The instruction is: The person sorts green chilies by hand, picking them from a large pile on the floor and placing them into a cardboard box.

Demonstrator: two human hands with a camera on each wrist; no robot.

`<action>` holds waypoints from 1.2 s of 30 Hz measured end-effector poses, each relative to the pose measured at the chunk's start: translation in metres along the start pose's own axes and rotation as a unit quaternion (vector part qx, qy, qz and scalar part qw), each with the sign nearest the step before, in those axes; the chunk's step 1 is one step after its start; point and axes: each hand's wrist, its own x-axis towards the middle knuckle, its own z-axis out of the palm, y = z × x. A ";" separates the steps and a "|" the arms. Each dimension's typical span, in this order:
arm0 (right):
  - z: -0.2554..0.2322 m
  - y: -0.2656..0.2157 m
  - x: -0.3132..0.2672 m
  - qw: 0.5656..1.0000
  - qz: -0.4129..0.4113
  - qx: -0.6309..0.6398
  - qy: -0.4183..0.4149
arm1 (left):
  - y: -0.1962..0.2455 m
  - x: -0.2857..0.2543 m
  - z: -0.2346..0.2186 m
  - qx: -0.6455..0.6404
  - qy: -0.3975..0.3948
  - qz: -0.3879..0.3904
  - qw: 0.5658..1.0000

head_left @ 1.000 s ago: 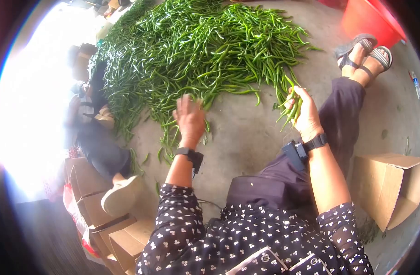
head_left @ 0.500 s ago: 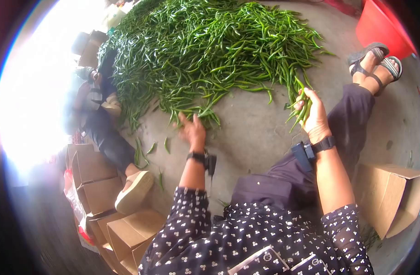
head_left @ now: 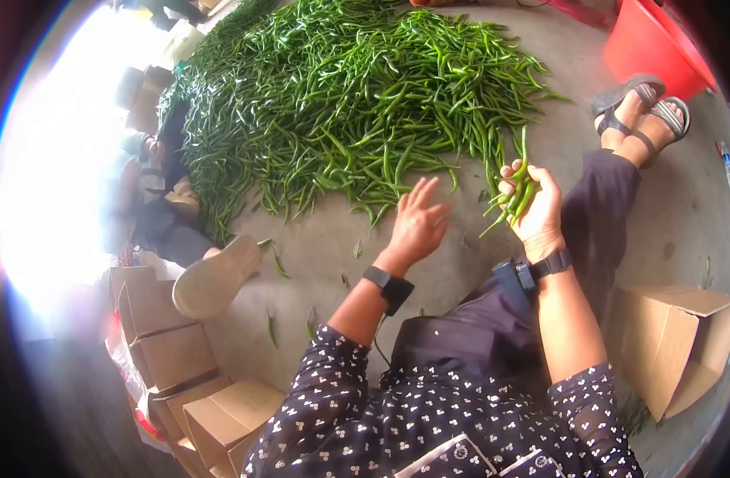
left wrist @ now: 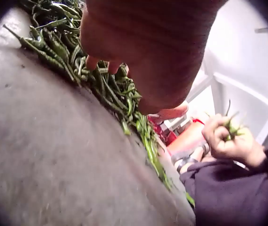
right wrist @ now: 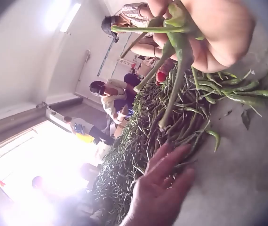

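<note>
A broad heap of green chili peppers [head_left: 357,103] covers the floor ahead. My left hand [head_left: 417,225] hovers just off its front edge, fingers spread with nothing in them. In the right wrist view the same left hand [right wrist: 160,190] shows with loose fingers beside the heap. To its right, my right hand [head_left: 540,209] grips a small bunch of green chilies [head_left: 521,196]. Stems of these chilies [right wrist: 175,52] stick out past the curled fingers in the right wrist view. The left wrist view also shows the right hand [left wrist: 228,141] closed round them.
A red tub [head_left: 656,48] stands at the far right, close to sandalled feet [head_left: 652,111]. One open cardboard box [head_left: 676,342] lies at the right; more cardboard boxes [head_left: 174,350] line the left. Another person's shoe [head_left: 215,280] is near them. Stray chilies [head_left: 271,327] lie on the floor.
My left hand has moved right along the heap's front edge, from its left part toward my right hand. The right hand keeps its bunch of chilies. The shoe at the left has shifted.
</note>
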 end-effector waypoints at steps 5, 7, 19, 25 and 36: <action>0.021 -0.017 -0.005 0.999 -0.030 -0.031 0.007 | 0.026 0.028 0.014 -0.011 0.001 0.071 0.997; 0.023 -0.026 0.013 0.999 -0.038 -0.038 -0.007 | 0.049 0.061 0.033 0.018 -0.034 0.134 0.990; 0.010 -0.026 0.022 0.996 -0.013 -0.043 0.072 | -0.005 0.077 0.011 0.029 0.093 0.090 0.991; 0.011 -0.014 0.018 0.985 0.000 -0.137 0.101 | -0.059 0.080 -0.033 0.138 0.164 -0.058 0.975; 0.001 -0.009 0.013 0.973 -0.055 -0.150 0.165 | -0.059 0.043 -0.039 0.083 0.027 -0.158 0.984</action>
